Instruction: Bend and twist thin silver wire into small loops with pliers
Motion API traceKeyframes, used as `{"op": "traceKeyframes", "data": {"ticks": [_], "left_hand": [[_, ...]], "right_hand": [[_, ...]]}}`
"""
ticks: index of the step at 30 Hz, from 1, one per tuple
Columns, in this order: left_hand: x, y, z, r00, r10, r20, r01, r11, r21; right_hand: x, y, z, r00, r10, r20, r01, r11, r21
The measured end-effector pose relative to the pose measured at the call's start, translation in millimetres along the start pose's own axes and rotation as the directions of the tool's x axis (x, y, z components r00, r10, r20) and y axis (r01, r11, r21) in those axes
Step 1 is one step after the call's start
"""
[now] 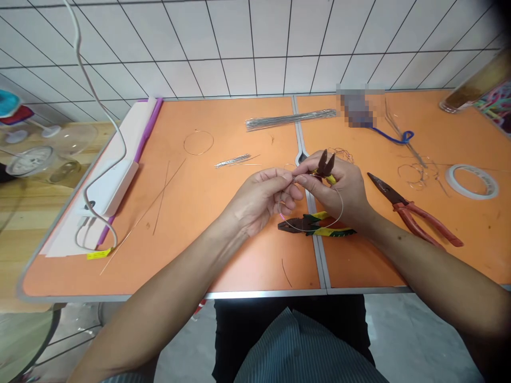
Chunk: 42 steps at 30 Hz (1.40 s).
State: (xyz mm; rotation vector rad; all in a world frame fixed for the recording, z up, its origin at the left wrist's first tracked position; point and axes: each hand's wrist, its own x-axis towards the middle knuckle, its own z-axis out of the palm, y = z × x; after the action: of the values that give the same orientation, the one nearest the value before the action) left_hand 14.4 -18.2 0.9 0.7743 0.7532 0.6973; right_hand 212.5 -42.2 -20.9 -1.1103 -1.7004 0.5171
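While the left hand (259, 199) and right hand (343, 183) pinched the wire loop (342, 205), the right also held cutters (328, 168). Uneven pressure risked kinks.

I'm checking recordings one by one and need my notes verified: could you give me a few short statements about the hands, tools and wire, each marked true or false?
1. The left hand and right hand both hold a thin wire loop. True.
2. A white tape roll lies to the right of the red-handled pliers. True.
3. The red-handled pliers are gripped in the left hand. False: they lie on the orange table.
4. A long wire bundle lies near the tiled wall. True.
5. The tape roll is left of the wire loop. False: it is to the right.
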Motion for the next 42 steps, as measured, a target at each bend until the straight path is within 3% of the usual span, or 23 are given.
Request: {"op": "traceKeyframes", "data": {"ticks": [4,11,17,24,30,33,37,42], "left_hand": [[-2,1,0.7,0.999,0.034,-0.031,-0.032,0.997,0.071],[-3,0,0.3,0.994,0.101,-0.042,-0.092,0.979,0.184],[-3,-1,-2.6,0.986,0.155,-0.068,-0.132,0.957,0.260],[-1,3,-1.3,0.983,0.148,-0.111,-0.120,0.967,0.223],[0,3,-3.6,0.980,0.149,-0.130,-0.117,0.968,0.224],[2,0,-3.5,0.979,0.153,-0.131,-0.117,0.962,0.245],[6,-7,-1.1,0.983,0.140,-0.118,-0.105,0.961,0.257],[8,-16,-1.1,0.986,0.133,-0.102,-0.096,0.948,0.302]], "right_hand": [[-1,1,1,1.000,-0.018,-0.009,0.019,1.000,0.016],[-2,-6,5,0.979,0.190,-0.079,-0.188,0.982,0.030],[-1,-4,4,0.992,0.127,0.001,-0.127,0.991,0.035],[2,2,-5,0.996,-0.001,0.085,0.007,0.998,-0.062],[10,-12,-25,0.995,0.100,-0.007,-0.099,0.973,-0.206],[11,-24,-29,0.995,0.007,0.103,0.017,0.974,-0.227],[7,-34,-20,0.954,-0.078,0.288,0.177,0.924,-0.338],[3,-34,-8,0.932,-0.110,0.345,0.264,0.860,-0.438]]}}
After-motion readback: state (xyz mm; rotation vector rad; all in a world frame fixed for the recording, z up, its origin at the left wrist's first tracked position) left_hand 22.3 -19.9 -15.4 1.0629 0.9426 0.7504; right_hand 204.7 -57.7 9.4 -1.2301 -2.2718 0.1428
